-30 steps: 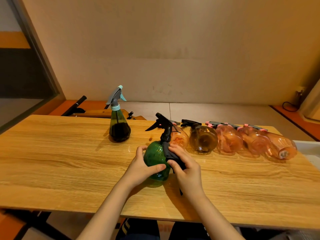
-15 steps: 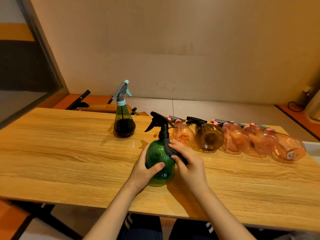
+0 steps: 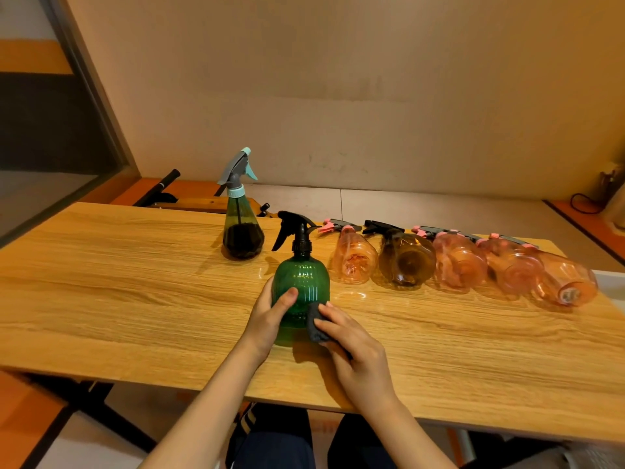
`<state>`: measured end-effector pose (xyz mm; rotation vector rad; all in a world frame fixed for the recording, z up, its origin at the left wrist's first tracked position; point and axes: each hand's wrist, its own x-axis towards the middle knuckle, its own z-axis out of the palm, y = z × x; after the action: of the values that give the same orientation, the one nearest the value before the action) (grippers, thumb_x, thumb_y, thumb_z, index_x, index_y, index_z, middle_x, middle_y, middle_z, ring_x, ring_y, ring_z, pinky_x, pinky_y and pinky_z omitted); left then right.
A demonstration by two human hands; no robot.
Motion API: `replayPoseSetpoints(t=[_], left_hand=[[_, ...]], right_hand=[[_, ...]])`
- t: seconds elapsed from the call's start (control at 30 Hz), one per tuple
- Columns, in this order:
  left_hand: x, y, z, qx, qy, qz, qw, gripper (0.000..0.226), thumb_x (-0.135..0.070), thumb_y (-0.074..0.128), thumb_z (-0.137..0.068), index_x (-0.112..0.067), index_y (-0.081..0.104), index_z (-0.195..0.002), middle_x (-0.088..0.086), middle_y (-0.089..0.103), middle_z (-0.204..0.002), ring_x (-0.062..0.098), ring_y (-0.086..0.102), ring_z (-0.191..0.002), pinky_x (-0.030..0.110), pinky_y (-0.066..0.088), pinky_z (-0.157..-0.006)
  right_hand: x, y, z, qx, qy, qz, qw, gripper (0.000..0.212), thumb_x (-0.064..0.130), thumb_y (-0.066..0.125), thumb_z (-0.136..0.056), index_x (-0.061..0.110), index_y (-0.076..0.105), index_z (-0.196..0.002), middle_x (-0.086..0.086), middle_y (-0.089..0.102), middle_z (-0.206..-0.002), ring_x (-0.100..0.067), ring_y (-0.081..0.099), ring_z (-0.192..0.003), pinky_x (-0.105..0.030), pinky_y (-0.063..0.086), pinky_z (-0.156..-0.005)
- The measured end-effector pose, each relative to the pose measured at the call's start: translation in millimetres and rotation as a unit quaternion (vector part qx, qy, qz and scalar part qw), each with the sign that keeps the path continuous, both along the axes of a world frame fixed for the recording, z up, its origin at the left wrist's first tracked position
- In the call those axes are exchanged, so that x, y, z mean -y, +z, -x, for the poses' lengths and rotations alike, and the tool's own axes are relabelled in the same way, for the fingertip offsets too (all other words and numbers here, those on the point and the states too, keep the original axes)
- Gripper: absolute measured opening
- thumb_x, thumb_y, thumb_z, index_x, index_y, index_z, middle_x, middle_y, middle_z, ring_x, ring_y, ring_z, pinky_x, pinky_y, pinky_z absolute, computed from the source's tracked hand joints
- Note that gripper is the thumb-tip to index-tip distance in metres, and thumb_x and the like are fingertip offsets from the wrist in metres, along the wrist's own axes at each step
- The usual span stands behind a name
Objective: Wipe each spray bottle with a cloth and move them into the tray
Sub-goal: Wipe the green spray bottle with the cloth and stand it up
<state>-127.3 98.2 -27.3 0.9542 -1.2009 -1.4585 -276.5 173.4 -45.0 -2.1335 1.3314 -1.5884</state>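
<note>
- Green spray bottle [image 3: 302, 288] stands upright on the tabletop [image 3: 135, 299], near its front edge, with a black trigger head pointing left.
- My left hand [image 3: 270, 319] grasps the green bottle's left side, thumb laid across its ribbed front.
- My right hand [image 3: 355, 346] presses a dark grey cloth [image 3: 316, 321] against the lower right of the green bottle, fingers curled over the cloth.
- Behind and to the left of the green bottle I see a cone-shaped bottle [image 3: 241, 228] standing upright, with a grey and teal trigger head and dark contents in its base.
- To the right of the green bottle a row of five bottles lies on its side, bases toward me: a pink one [image 3: 353, 260] nearest, then an amber one [image 3: 406, 262] with a black head, then three more pink bottles [image 3: 461, 264], each touching or just beside the next.
- At the far right, past the last pink bottle, a pale rim [image 3: 612, 282] shows at the tabletop's edge; I cannot tell whether it is the tray.
</note>
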Motion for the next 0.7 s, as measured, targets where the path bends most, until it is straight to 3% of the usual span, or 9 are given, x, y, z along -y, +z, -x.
replayPoseSetpoints(t=[0.27, 0.37, 0.5, 0.7], left_hand=[[-0.7, 0.7, -2.8, -0.015, -0.011, -0.032, 0.999, 0.097, -0.073, 0.081, -0.037, -0.024, 0.056, -0.116, -0.001, 0.071, -0.103, 0.016, 0.067, -0.097, 0.029, 0.054, -0.075], [-1.6, 2.4, -3.1, -0.007, -0.027, -0.032, 0.999, 0.099, -0.073, 0.082, -0.035, -0.024, 0.056, -0.117, -0.003, 0.072, -0.101, 0.015, 0.068, -0.095, 0.028, 0.055, -0.072], [-3.7, 2.2, -1.9, 0.001, -0.048, -0.026, 0.999, 0.101, -0.069, 0.084, -0.034, -0.023, 0.054, -0.119, -0.003, 0.072, -0.100, 0.014, 0.068, -0.094, 0.027, 0.055, -0.072], [-3.5, -3.3, -2.1, 0.026, -0.058, 0.003, 0.998, 0.077, -0.048, 0.076, -0.052, -0.030, 0.050, -0.122, 0.002, 0.063, -0.118, 0.018, 0.063, -0.109, 0.031, 0.055, -0.081]], right_hand=[[-0.1, -0.4, 1.3, 0.043, -0.014, 0.000, 0.999, 0.046, -0.003, 0.063, -0.078, 0.023, 0.059, -0.116, 0.007, 0.056, -0.127, -0.008, 0.051, -0.121, -0.022, 0.040, -0.101], [1.7, -0.3, 1.9, 0.055, -0.024, -0.004, 0.998, 0.043, 0.006, 0.064, -0.080, 0.024, 0.058, -0.118, 0.011, 0.054, -0.128, -0.004, 0.051, -0.120, -0.018, 0.039, -0.100], [3.8, 2.2, 2.8, 0.122, -0.035, -0.043, 0.991, 0.041, 0.022, 0.056, -0.083, 0.027, 0.053, -0.124, 0.033, 0.049, -0.127, 0.000, 0.049, -0.120, -0.013, 0.037, -0.099], [4.9, 4.1, 0.8, 0.162, -0.047, -0.043, 0.985, 0.044, 0.022, 0.058, -0.081, 0.027, 0.052, -0.125, 0.038, 0.048, -0.124, 0.003, 0.049, -0.119, -0.011, 0.037, -0.097]])
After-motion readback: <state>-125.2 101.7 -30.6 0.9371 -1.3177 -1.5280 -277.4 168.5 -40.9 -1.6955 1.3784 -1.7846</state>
